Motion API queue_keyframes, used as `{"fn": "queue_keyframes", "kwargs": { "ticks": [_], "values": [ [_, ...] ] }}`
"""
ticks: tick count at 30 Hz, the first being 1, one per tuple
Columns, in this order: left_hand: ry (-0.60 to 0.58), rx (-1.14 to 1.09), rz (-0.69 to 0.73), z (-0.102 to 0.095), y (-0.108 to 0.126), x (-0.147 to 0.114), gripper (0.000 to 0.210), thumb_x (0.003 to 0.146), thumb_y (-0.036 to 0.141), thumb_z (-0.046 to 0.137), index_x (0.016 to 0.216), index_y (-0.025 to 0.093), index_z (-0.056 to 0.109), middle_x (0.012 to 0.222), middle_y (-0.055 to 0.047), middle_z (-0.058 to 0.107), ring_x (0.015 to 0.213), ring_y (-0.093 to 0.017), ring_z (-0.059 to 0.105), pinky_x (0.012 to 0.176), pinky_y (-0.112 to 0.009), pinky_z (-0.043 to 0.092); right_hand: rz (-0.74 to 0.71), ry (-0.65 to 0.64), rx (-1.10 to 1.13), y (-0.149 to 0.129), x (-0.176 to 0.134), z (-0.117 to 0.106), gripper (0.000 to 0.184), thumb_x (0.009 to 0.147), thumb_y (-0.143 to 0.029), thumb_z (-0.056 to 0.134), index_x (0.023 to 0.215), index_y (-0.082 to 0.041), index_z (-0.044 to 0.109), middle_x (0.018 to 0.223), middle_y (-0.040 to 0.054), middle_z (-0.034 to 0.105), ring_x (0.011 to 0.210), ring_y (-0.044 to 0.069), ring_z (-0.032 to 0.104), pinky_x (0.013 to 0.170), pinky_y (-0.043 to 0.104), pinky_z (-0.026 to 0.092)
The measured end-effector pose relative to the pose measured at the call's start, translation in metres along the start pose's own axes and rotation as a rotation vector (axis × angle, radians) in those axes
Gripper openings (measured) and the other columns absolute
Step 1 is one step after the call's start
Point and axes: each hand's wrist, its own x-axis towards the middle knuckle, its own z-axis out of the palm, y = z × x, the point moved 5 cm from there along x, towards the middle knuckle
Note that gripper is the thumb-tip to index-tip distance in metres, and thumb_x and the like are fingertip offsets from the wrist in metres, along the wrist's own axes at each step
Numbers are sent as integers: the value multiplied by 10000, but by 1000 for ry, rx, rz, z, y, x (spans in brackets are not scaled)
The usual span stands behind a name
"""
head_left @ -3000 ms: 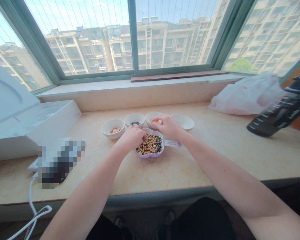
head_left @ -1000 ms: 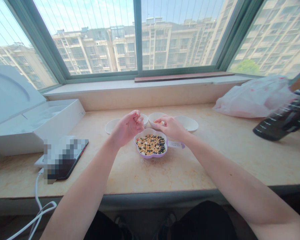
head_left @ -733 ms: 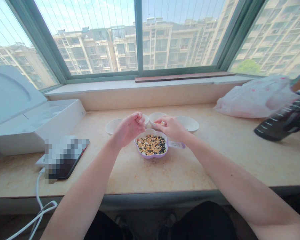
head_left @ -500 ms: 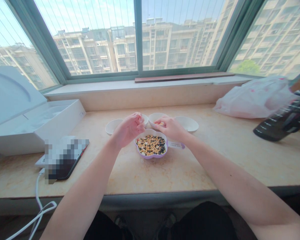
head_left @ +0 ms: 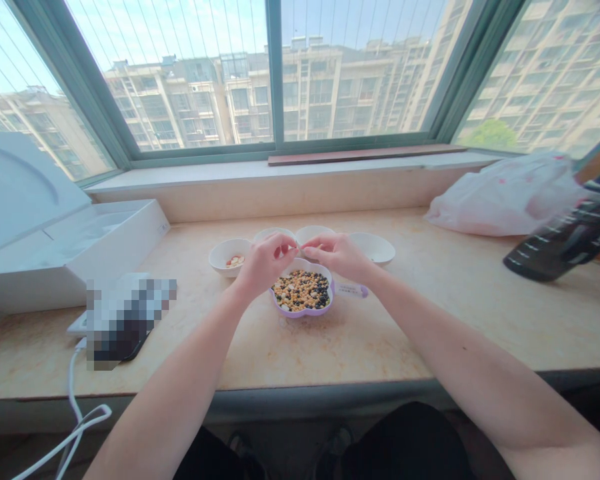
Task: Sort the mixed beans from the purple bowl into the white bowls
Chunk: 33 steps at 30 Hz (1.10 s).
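Note:
A purple-rimmed scalloped bowl (head_left: pixel 307 314) with a short handle (head_left: pixel 350 289) holds a mix of yellow and black beans (head_left: pixel 303 290) with some pale pieces. Over its far rim, my left hand (head_left: pixel 266 261) and my right hand (head_left: pixel 339 255) meet with their fingertips pinched close together. Whatever lies between those fingers is too small to make out. Behind them stand white bowls in a row. The leftmost bowl (head_left: pixel 217 255) contains what look like peanuts (head_left: pixel 235 261). My fingers partly cover the two middle bowls (head_left: pixel 265 234) (head_left: pixel 311 231). Few dark specks show in the rightmost bowl (head_left: pixel 375 243).
An open white box (head_left: pixel 130 230) stands at the left, with a blurred-out phone-like object (head_left: pixel 125 333) and white cable (head_left: pixel 75 373) before it. To the right are a plastic bag (head_left: pixel 505 197) and a dark bottle (head_left: pixel 550 250). Windows rise behind the counter (head_left: pixel 430 320).
My left hand has turned and lowered rightward to meet my right hand. My right hand has drawn back slightly from the middle bowl. The peanuts in the leftmost bowl now show.

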Motion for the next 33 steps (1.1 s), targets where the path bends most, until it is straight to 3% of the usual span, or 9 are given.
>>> {"fn": "queue_keyframes", "kwargs": {
  "ticks": [3, 5, 14, 20, 23, 28, 33],
  "values": [
    [-22, 34, 61, 2, 2, -1, 50, 876, 178, 657, 842, 195, 690, 724, 20, 633, 655, -111, 544, 659, -235, 441, 61, -106, 172, -1, -2, 6, 350, 883, -485, 634, 932, -166, 769, 606, -18, 557, 559, 108, 444, 519, 259, 325],
    [-25, 36, 83, 2, 3, -2, 50, 870, 159, 666, 846, 193, 693, 730, 22, 627, 650, -106, 543, 651, -227, 439, 111, -158, 266, -3, -5, 10, 381, 866, -523, 648, 948, -169, 762, 577, -41, 471, 539, 98, 377, 497, 258, 270],
    [-35, 26, 109, 4, 8, -3, 91, 853, 134, 684, 841, 204, 740, 716, 26, 613, 638, -98, 536, 641, -222, 433, 229, -176, 482, 5, -5, 19, 321, 757, -464, 773, 878, -169, 738, 657, -28, 502, 586, 95, 384, 520, 250, 283],
    [-54, -3, 82, 5, 6, -3, 81, 864, 178, 690, 872, 211, 764, 699, 22, 625, 610, -94, 524, 632, -228, 436, 239, -196, 579, 6, -4, 22, 264, 762, -409, 778, 815, -163, 702, 648, -43, 470, 564, 79, 358, 503, 240, 239],
    [-33, -5, 62, 3, 4, -2, 137, 888, 220, 668, 982, 215, 768, 702, 16, 636, 607, -99, 524, 636, -234, 447, 175, -138, 457, 4, -3, 18, 256, 829, -432, 706, 824, -177, 683, 633, -41, 494, 552, 91, 388, 509, 247, 287],
    [48, 0, -27, -3, -2, -1, 180, 913, 220, 608, 1004, 194, 760, 761, -17, 695, 653, -118, 573, 671, -252, 481, -73, 112, -41, -6, -3, 3, 188, 894, -377, 640, 888, -194, 683, 811, 28, 687, 691, 149, 589, 647, 290, 446],
    [43, 1, -48, -3, -3, -1, 187, 909, 203, 592, 1009, 192, 750, 800, -26, 721, 690, -131, 610, 693, -260, 498, -188, 199, -223, -13, -7, -2, 152, 918, -336, 624, 913, -199, 689, 758, 17, 699, 628, 144, 601, 642, 288, 467]
  ]
}}
